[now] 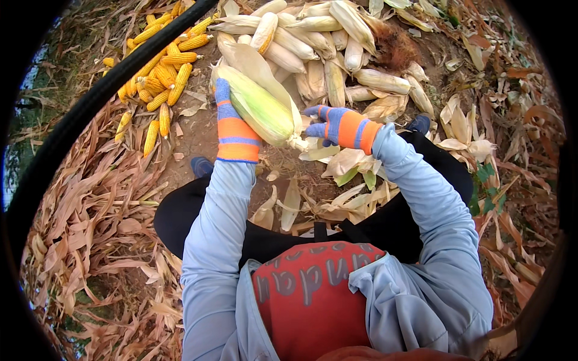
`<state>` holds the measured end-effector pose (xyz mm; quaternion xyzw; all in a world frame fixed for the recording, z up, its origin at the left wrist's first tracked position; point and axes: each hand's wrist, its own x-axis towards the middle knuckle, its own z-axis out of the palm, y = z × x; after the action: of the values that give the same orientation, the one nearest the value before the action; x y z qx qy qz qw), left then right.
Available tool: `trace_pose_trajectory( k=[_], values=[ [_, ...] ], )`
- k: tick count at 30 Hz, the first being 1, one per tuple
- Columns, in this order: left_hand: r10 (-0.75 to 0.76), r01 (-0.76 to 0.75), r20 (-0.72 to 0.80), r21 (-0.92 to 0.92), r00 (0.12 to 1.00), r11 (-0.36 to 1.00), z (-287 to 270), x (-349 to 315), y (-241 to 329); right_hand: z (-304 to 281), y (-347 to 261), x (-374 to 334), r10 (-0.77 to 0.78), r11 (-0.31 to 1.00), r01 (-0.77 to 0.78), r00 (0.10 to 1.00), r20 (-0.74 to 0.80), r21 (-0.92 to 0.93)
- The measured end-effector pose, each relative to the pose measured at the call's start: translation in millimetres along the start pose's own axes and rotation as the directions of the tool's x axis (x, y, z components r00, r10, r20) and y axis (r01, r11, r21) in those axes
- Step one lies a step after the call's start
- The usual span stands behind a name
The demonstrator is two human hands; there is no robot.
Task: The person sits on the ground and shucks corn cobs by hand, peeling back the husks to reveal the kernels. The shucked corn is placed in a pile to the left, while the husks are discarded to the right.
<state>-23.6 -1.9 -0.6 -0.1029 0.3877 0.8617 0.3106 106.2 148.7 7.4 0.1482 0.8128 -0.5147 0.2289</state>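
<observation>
In my left hand [235,129], gloved in orange and blue, is a large ear of corn [259,105] still in its pale green husk. It lies tilted, with the stalk end toward my right hand. One loose husk leaf [253,60] stands away from its upper side. My right hand [346,126], in a matching glove, is just right of the stalk end. Its fingers are partly bent and apart, with a gap between them and the ear. Pale husk shows behind these fingers; I see nothing firmly held in them.
Bare yellow corn cobs [165,75] are heaped at the far left. A pile of unhusked ears [313,45] lies ahead, with brown corn silk [391,51] beside it. Stripped husks [355,165] lie between my legs; dry leaves [102,210] cover the ground around. A dark cable [108,84] crosses the upper left.
</observation>
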Motion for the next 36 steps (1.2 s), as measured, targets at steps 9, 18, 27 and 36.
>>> trace_pose_trajectory(
  k=[9,18,27,36],
  values=[
    [0.04,-0.058,0.158,0.106,0.987,0.993,-6,8,-10,13,-8,7,-0.22,0.656,0.058,0.968,0.117,0.752],
    [0.138,-0.198,0.35,0.143,0.927,0.97,13,-1,-16,4,15,28,-0.637,0.765,0.295,0.477,-0.605,-0.573],
    [0.14,-0.158,0.142,0.12,0.98,0.98,10,-4,-35,24,0,33,-0.193,0.874,0.468,0.588,-0.786,0.135],
    [0.001,0.017,0.104,-0.169,0.995,0.985,1,2,-36,-4,92,113,-0.241,0.587,0.677,0.67,-0.702,0.444]
  ],
)
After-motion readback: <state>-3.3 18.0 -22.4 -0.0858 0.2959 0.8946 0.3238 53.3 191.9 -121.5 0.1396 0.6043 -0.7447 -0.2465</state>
